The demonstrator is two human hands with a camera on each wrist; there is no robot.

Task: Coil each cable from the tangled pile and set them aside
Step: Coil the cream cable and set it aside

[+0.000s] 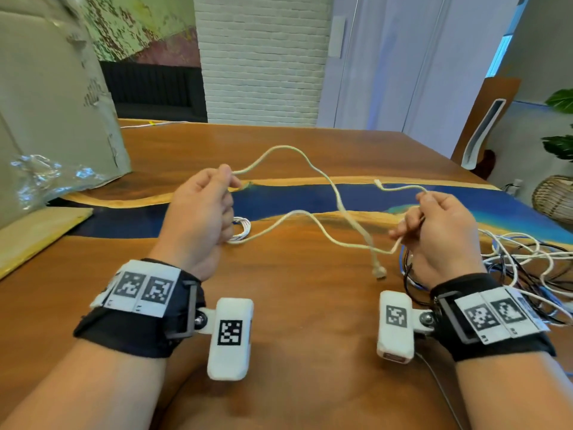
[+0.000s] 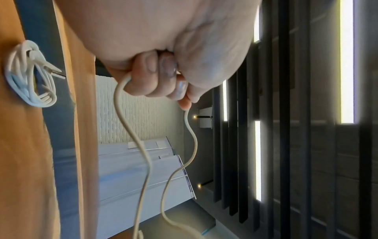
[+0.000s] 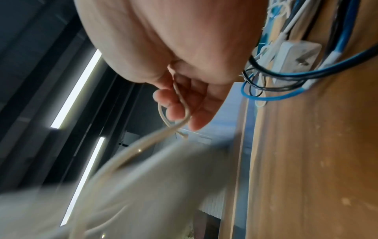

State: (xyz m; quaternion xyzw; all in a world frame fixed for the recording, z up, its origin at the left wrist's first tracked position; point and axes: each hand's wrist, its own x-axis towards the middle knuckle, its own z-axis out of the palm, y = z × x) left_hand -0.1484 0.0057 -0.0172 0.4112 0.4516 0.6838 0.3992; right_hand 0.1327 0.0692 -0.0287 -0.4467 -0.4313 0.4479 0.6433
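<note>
- The left hand (image 1: pixel 200 212) is closing its curled fingers (image 2: pixel 147 77) round the cream cable (image 1: pixel 336 193), which is leaving the fist at two places: one strand by the thumb, another below the fingers.
- The right hand (image 1: pixel 434 234) is pinching the same cream cable, with its fingers (image 3: pixel 174 103) bent over a small loop of it; a short end with a plug (image 1: pixel 377 182) is sticking out past the thumb toward the left.
- Between the two hands the cream cable is hanging in the air above the table (image 1: pixel 294 321) in two slack strands, which are crossing in the head view.
- One strand is drooping down to the cable's other plug (image 1: pixel 379 272), which is lying near the wood just in front of the right hand; whether it is touching cannot be told.
- A coiled white cable (image 2: pixel 30 74) is lying on the table just beside the left hand, at the edge of the blue band.
- The tangled pile (image 1: pixel 527 262) of white, black and blue cables is sitting on the table under and to the right of the right hand.
- A crumpled clear plastic wrap (image 1: pixel 46 178) is lying at the far left, well apart from the hands.
</note>
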